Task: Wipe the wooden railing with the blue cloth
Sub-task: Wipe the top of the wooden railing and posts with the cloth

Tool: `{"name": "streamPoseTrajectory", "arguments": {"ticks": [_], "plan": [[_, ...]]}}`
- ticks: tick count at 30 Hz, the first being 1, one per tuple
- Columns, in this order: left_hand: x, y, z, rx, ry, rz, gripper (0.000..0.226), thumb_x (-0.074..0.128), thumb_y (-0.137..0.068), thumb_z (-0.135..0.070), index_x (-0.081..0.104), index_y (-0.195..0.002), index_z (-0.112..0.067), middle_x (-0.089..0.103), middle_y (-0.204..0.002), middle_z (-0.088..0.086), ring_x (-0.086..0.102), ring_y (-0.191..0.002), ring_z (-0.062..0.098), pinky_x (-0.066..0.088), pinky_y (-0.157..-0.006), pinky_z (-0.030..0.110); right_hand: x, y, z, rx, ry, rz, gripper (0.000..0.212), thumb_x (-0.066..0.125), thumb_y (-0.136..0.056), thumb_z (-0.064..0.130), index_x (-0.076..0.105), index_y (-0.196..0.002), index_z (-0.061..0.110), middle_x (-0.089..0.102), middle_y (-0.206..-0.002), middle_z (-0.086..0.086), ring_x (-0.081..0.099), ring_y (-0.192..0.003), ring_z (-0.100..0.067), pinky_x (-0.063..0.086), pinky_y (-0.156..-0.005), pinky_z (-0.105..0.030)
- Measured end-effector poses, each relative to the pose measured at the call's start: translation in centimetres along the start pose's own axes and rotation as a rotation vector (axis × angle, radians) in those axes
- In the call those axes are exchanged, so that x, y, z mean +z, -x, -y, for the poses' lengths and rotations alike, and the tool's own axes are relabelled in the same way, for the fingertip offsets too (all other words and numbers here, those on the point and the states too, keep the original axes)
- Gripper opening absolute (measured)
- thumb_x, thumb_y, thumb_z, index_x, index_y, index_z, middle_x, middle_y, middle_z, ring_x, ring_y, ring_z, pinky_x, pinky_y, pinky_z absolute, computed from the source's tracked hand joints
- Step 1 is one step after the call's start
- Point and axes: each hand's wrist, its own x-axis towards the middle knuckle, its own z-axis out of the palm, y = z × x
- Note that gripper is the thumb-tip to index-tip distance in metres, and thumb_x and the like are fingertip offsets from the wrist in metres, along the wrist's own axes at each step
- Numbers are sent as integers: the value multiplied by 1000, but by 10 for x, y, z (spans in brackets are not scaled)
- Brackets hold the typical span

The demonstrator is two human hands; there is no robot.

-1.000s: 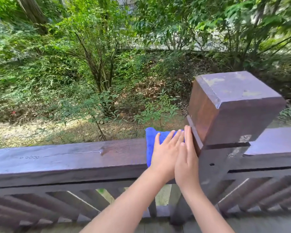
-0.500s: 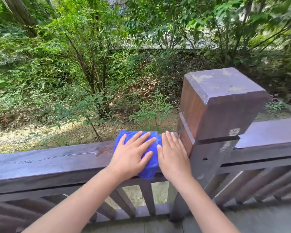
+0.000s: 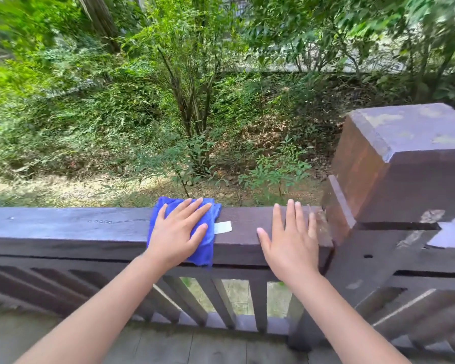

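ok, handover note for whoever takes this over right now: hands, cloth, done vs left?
Left hand: flat, fingers spread, pressing the blue cloth onto the railing.
Right hand: flat on bare rail, holding nothing, next to the post.
Cloth: draped over the rail's top and front edge, its white tag sticking out to the right.
Done: cannot tell from the wood which part is wiped.
Left: probably the long stretch to the left of the cloth.
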Motion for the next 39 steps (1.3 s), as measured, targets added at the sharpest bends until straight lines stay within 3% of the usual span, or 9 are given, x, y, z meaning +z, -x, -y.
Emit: {"name": "streamPoseTrajectory", "arguments": {"ticks": [6, 19, 23, 25, 27, 30, 34, 36, 39], "plan": [[3, -2, -16, 9, 4, 3, 62, 12, -81, -56, 28, -139, -40, 29, -152, -10, 21, -141, 12, 12, -113, 55, 11, -26, 57, -175, -21, 90, 61, 20, -92, 47, 10, -145, 19, 7, -157, -10, 1, -145, -23, -1, -114, -55], [-28, 30, 122, 13, 9, -59, 56, 28, -83, -46, 42, -135, -31, 39, -147, -6, 29, -138, 11, 19, -112, 46, 35, -38, 159, -327, 0, 117, 67, 17, -89, 59, 7, -145, 22, 11, -157, -12, 1, -145, -25, 1, -113, -59], [-33, 38, 173, 32, -5, -113, 53, 33, -83, -42, 47, -132, -28, 45, -143, -4, 37, -135, 16, 25, -110, 45, 45, -38, 218, -341, 26, 122, 66, 25, -89, 55, 20, -143, 17, 33, -147, -17, 23, -139, -29, 10, -111, -60], [-35, 43, 199, 32, -7, -132, 52, 35, -83, -41, 50, -130, -26, 49, -140, -2, 42, -132, 19, 29, -108, 46, 49, -34, 249, -350, 26, 78, 64, 34, -87, 52, 38, -135, 11, 53, -128, -20, 45, -123, -33, 25, -106, -60], [-38, 50, 227, 0, -6, -154, 51, 36, -82, -41, 53, -127, -25, 53, -136, 0, 46, -128, 21, 33, -107, 47, 53, -31, 280, -351, 28, 27, 61, 40, -83, 50, 49, -127, 9, 61, -113, -20, 55, -109, -35, 35, -99, -61], [-51, 65, 287, -78, -32, -172, 51, 35, -81, -40, 55, -125, -23, 56, -134, 2, 49, -126, 23, 35, -106, 47, 60, -32, 322, -326, 16, 44, 70, 28, -82, 59, 46, -129, 9, 58, -115, -21, 52, -110, -35, 32, -100, -62], [-70, 77, 356, -170, -58, -117, 60, 26, -80, -48, 48, -131, -27, 49, -140, 0, 39, -133, 19, 25, -111, 43, 71, -36, 373, -366, 45, 92, 90, 9, -76, 72, 32, -137, 11, 48, -126, -19, 42, -120, -34, 20, -106, -62], [-67, 75, 362, -183, -73, -89, 63, 22, -79, -52, 42, -135, -31, 44, -144, -3, 34, -136, 16, 22, -112, 44, 75, -36, 389, -387, 57, 98, 91, 9, -75, 73, 27, -139, 11, 45, -130, -17, 38, -124, -33, 18, -108, -61], [-59, 69, 352, -187, -84, -43, 65, 16, -79, -56, 30, -139, -37, 36, -149, -6, 26, -139, 14, 16, -113, 49, 76, -36, 401, -370, 57, 96, 88, 10, -76, 71, 35, -137, 11, 51, -128, -16, 45, -121, -33, 25, -106, -61]]}}
